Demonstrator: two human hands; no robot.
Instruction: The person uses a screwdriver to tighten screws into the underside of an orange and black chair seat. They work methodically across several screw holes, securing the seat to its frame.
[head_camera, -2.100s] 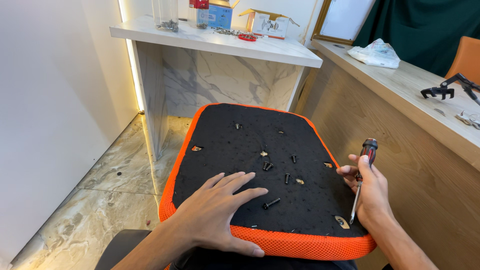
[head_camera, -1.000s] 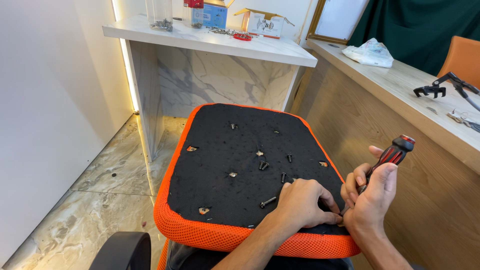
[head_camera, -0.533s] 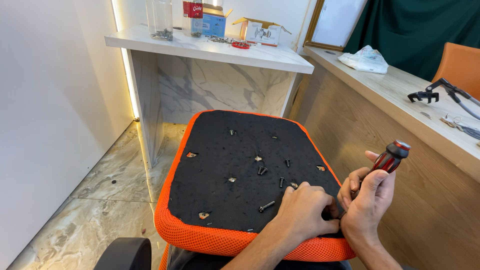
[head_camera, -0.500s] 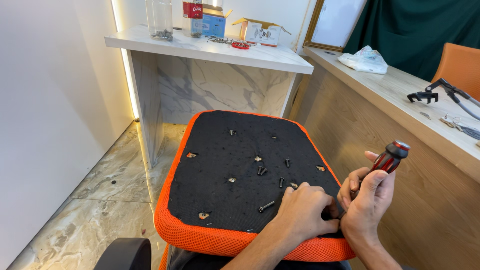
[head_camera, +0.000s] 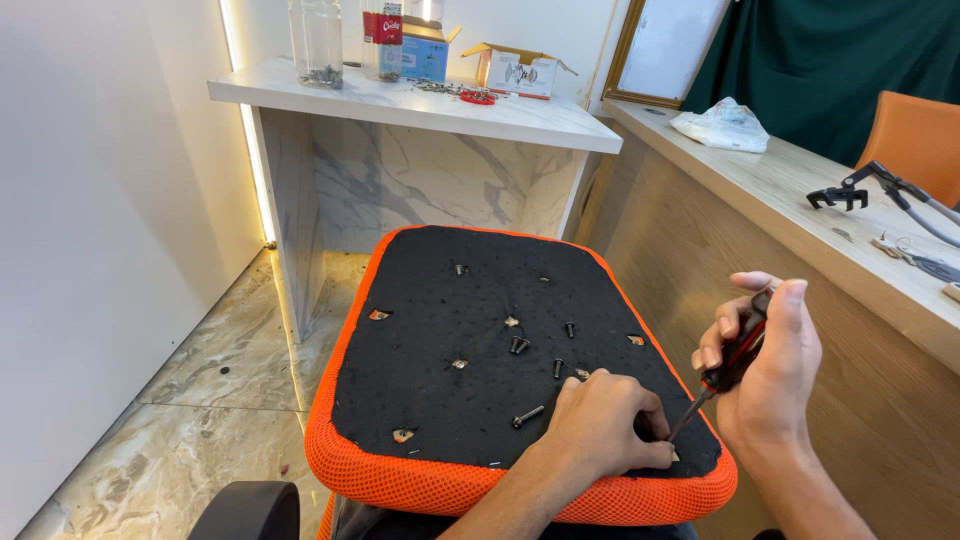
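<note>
Gripping screwdriver (head_camera: 735, 355) in right hand (head_camera: 770, 385), tip beside left hand (head_camera: 605, 425)

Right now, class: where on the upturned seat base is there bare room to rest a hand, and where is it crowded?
Free: the black seat base along its left side, between the orange mesh edge and the loose bolts. Crowded: the middle, with bolts, and the near right corner, where the left hand and the right hand with the screwdriver work.

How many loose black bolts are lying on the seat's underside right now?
4 clearly: one long bolt near the left hand, one just above it, one at centre, one to its right. The hand may hide more.
</note>
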